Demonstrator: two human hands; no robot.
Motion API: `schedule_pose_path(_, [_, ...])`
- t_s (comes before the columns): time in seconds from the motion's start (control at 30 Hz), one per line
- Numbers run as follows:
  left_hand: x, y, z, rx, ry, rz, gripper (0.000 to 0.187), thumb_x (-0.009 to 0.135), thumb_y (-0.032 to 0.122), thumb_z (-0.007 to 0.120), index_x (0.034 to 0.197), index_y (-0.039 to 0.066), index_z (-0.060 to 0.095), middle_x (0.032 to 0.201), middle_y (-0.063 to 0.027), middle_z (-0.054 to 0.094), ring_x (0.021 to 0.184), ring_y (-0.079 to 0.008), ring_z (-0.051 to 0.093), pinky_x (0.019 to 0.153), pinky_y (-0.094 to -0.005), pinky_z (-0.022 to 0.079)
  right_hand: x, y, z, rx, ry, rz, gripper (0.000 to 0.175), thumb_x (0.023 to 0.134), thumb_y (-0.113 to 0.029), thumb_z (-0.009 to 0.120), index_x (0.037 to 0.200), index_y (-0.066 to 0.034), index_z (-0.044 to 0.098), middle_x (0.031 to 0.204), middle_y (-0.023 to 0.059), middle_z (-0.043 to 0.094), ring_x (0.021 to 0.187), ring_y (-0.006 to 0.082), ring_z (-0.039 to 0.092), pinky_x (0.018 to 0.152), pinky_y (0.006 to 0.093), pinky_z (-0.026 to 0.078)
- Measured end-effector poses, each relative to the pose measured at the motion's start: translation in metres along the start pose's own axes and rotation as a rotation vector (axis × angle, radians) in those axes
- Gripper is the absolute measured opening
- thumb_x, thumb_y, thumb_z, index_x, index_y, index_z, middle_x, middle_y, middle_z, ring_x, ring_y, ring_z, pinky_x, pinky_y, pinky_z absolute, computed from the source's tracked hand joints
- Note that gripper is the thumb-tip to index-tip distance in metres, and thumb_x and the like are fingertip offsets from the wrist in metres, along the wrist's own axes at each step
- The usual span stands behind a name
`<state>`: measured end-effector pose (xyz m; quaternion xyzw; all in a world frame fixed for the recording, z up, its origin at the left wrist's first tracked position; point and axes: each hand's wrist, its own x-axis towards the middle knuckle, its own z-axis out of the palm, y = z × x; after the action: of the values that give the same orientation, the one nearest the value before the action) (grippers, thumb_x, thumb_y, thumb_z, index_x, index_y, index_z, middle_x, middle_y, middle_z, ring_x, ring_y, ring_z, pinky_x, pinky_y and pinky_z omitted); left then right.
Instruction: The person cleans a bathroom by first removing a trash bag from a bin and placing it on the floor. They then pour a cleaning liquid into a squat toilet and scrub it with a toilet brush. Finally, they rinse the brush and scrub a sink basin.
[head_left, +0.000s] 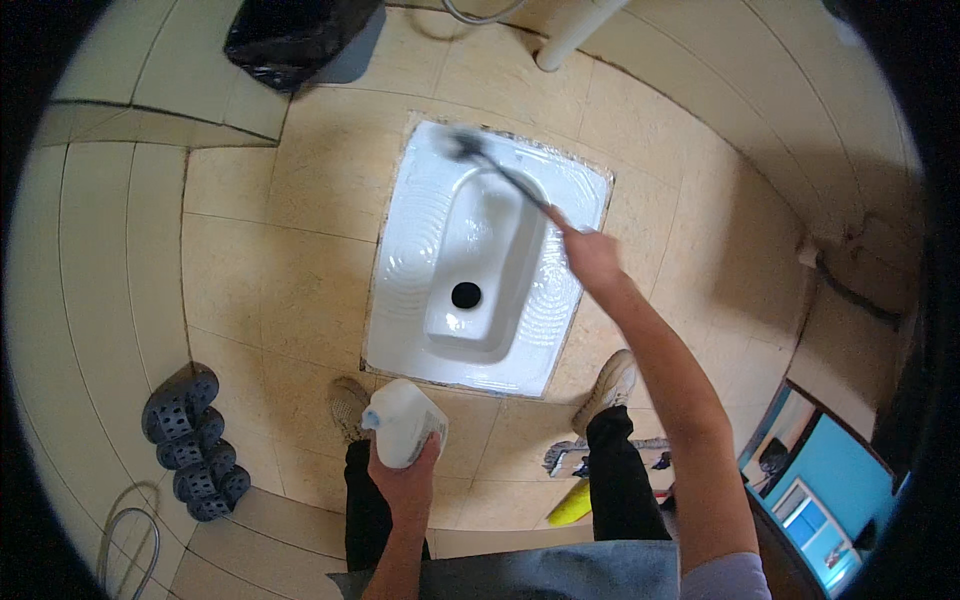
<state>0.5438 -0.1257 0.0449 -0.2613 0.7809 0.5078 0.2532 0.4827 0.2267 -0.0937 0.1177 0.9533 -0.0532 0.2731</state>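
A white ceramic squat toilet (405, 300) is set into the tiled floor in front of my feet, with a dark drain hole near its close end. My right hand (594, 259) grips the handle of a toilet brush (510, 176). The blurred brush head is over the toilet's far left rim; whether it touches the ceramic I cannot tell. In my left hand (405, 480) is a white plastic bottle (401, 420), held low between my legs and tilted, its light-blue neck pointing left. A label with writing shows on its side.
A grey bin (352, 56) with a black bag (292, 37) stands at the far left. Dark perforated slippers (196, 450) line the left wall. A white pipe (574, 37) meets the floor at the back. A mop head (566, 456) and a yellow object (571, 504) lie by my right leg.
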Motion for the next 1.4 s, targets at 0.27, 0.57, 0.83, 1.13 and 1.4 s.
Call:
schedule_pose_path(0.27, [-0.001,0.01,-0.027,-0.09,-0.044,-0.021,0.051,0.068,0.007,0.077,0.112,-0.002,0.053,0.103,-0.0109,0.06,0.095,-0.0183,0.058,0.082,-0.032,0.049,-0.081,0.051,0.043,-0.047,0.016,0.235,0.068,0.086,-0.012,0.044,0.144,-0.0319,0.017,0.06,0.013,0.057,0.052,0.0272,0.058,0.045,0.0422,0.046])
schedule_pose_path(0.57, [0.016,0.005,-0.048,-0.247,0.109,-0.014,0.051,0.068,0.005,0.076,0.112,-0.003,0.052,0.104,-0.0107,0.06,0.094,-0.0174,0.058,0.084,-0.0313,0.048,-0.154,-0.128,0.119,0.022,-0.218,-0.367,0.058,0.087,-0.011,0.044,0.141,-0.0223,0.028,0.09,0.0202,0.058,0.07,0.0317,0.061,0.049,0.0415,0.05])
schedule_pose_path(0.83, [0.022,0.011,-0.06,-0.245,0.223,-0.112,0.046,0.071,0.002,0.075,0.11,-0.004,0.052,0.104,-0.0112,0.06,0.094,-0.017,0.059,0.082,-0.0311,0.049,-0.036,-0.101,0.076,0.014,0.065,-0.188,0.062,0.086,-0.012,0.047,0.143,-0.0156,0.023,0.059,0.0088,0.059,0.041,0.0227,0.054,0.036,0.0388,0.044])
schedule_pose_path(1.13, [0.025,0.021,-0.065,-0.336,0.253,-0.09,0.046,0.074,0.002,0.072,0.114,-0.002,0.05,0.105,-0.0122,0.06,0.091,-0.0203,0.061,0.079,-0.0355,0.053,0.003,-0.09,0.025,-0.042,0.169,-0.111,0.063,0.088,-0.016,0.046,0.144,-0.0198,0.018,0.057,0.0066,0.059,0.044,0.0199,0.056,0.036,0.0358,0.043])
schedule_pose_path(1.4, [0.023,0.027,-0.08,-0.357,0.273,-0.141,0.042,0.075,0.0,0.069,0.113,-0.002,0.05,0.105,-0.0111,0.059,0.093,-0.0174,0.06,0.08,-0.0331,0.052,-0.04,-0.085,0.063,-0.39,-0.097,-0.336,0.064,0.09,-0.014,0.045,0.144,-0.0334,0.015,0.06,0.0053,0.059,0.049,0.0179,0.06,0.039,0.0339,0.048])
